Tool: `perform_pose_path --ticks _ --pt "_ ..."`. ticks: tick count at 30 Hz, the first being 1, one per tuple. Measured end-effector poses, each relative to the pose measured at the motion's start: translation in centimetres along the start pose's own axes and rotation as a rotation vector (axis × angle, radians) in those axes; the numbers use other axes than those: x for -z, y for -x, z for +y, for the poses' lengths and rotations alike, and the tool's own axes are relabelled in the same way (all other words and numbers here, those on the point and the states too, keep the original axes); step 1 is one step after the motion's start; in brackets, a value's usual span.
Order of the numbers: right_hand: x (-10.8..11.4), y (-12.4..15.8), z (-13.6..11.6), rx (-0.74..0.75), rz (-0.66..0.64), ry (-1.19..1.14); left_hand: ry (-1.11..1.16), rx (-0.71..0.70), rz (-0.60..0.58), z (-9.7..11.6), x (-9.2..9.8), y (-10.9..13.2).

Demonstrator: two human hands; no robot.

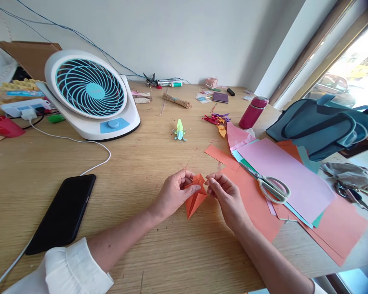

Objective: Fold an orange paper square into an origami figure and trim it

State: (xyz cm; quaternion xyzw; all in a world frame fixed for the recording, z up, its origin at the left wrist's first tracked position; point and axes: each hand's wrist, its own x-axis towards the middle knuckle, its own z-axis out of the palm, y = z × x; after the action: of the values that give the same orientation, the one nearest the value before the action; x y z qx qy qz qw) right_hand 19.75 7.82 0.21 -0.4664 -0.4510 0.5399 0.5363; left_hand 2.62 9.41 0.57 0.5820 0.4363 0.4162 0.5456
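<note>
An orange folded paper piece (195, 197) sits just above the wooden table (131, 163) at the centre. My left hand (174, 193) pinches its left side, fingers curled round the top fold. My right hand (225, 195) pinches the right upper edge with thumb and fingertips. The paper's pointed tip hangs down toward me between the two hands. Both forearms reach in from the bottom edge, the left one in a white sleeve.
A black phone (64, 212) on a white cable lies at left, with a white and blue fan (90, 94) behind it. Coloured paper sheets (288, 179) with scissors (268, 184) on them lie at right. A small folded green figure (179, 130), a red bottle (252, 112) and a blue bag (325, 122) stand farther back.
</note>
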Motion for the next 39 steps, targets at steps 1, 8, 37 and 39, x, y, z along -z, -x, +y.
perform_pose_path --ticks 1,8,37,39 --pt "-0.11 0.1 -0.02 -0.004 -0.026 0.018 0.028 0.002 0.01 0.05 0.05 -0.06" --pt "-0.75 0.53 -0.06 -0.074 -0.209 0.024 0.005 -0.065 0.109 0.28 0.27 0.0" --pt "-0.87 0.16 0.43 -0.247 -0.265 -0.267 0.321 0.007 -0.325 0.53 0.75 0.06" --pt "-0.91 0.13 0.43 -0.242 -0.254 -0.288 0.261 -0.027 -0.293 0.4 0.83 0.05"
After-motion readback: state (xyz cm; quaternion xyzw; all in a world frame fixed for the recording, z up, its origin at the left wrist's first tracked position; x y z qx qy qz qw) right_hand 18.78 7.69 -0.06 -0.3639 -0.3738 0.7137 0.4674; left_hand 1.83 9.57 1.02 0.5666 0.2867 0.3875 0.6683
